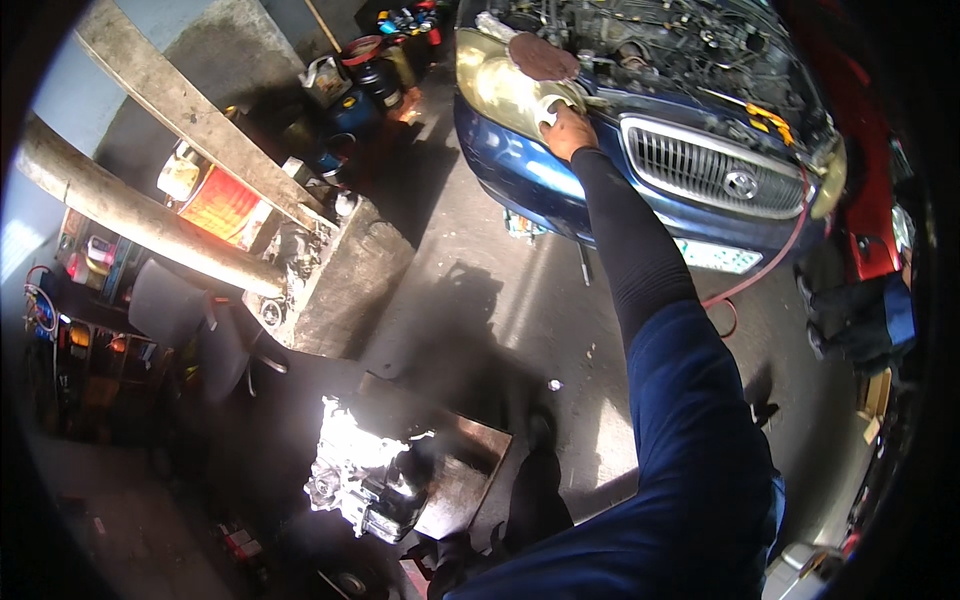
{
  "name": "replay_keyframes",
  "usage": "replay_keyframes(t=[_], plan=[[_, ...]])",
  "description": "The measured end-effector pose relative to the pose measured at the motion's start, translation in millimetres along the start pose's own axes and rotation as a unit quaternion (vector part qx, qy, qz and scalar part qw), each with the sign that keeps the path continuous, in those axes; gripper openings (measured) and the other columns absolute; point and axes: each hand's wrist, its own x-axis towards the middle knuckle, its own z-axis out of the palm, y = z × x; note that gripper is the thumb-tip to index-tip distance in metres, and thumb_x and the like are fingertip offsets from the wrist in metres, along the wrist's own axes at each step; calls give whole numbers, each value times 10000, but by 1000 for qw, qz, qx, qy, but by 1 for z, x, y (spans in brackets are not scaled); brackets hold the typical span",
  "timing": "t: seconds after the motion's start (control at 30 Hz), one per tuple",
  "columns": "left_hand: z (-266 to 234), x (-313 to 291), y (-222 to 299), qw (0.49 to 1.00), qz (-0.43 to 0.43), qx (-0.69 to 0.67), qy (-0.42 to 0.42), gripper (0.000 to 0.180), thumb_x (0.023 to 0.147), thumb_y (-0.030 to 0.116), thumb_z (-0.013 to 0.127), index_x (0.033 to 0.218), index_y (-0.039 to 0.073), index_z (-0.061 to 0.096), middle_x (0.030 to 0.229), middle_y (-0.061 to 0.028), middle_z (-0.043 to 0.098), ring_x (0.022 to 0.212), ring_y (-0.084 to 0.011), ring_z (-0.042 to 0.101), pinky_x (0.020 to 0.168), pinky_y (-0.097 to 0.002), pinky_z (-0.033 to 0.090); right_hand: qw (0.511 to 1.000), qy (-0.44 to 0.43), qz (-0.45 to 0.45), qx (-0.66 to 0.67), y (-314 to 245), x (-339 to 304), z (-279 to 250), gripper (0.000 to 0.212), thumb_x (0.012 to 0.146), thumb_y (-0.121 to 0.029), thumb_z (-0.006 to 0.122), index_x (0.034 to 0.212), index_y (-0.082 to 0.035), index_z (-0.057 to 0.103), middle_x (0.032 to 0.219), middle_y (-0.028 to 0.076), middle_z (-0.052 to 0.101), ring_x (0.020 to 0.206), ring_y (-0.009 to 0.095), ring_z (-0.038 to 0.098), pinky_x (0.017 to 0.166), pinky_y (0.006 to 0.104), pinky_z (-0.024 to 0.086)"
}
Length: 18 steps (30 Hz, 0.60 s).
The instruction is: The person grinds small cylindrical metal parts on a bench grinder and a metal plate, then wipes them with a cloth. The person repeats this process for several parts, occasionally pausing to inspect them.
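My right arm reaches forward to the front of a dark blue car (520,165) with its engine bay exposed. My right hand (568,132) is closed round a small white round object (548,106), whose exact kind I cannot make out. It is at the lower edge of the yellowed headlight (492,82), beside the chrome grille (700,160). A brown cloth or pad (543,57) lies along the headlight's top edge, near a whitish crumpled piece (493,26). My left hand is out of view.
A metal gearbox-like part (365,475) sits on a board (465,490) by my feet. A concrete block (350,275) with slanting beams stands left. A red hose (775,262) hangs from the car's front. Orange-handled tools (770,122) lie above the grille. Another person's legs (850,310) show at right.
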Motion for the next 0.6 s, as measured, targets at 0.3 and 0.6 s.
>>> replay_keyframes(t=[0.3,0.6], plan=[[21,-43,101,1000,0,-9,-24,527,978,330,782,1393,32,656,1188,-147,745,1068,-357,717,946,-472,576,990,38,83,-104,2,144,30,645,1012,-427,733,1593,-191,579,1651,194,542,1509,443,529,1218,515,475],[38,-56,94,999,-23,-28,-40,596,989,382,776,1449,31,633,1270,-157,744,1148,-368,713,1001,-471,567,988,120,-16,99,16,154,-14,415,1023,-397,618,1269,-95,763,1357,188,738,1237,430,682,1105,497,529]])
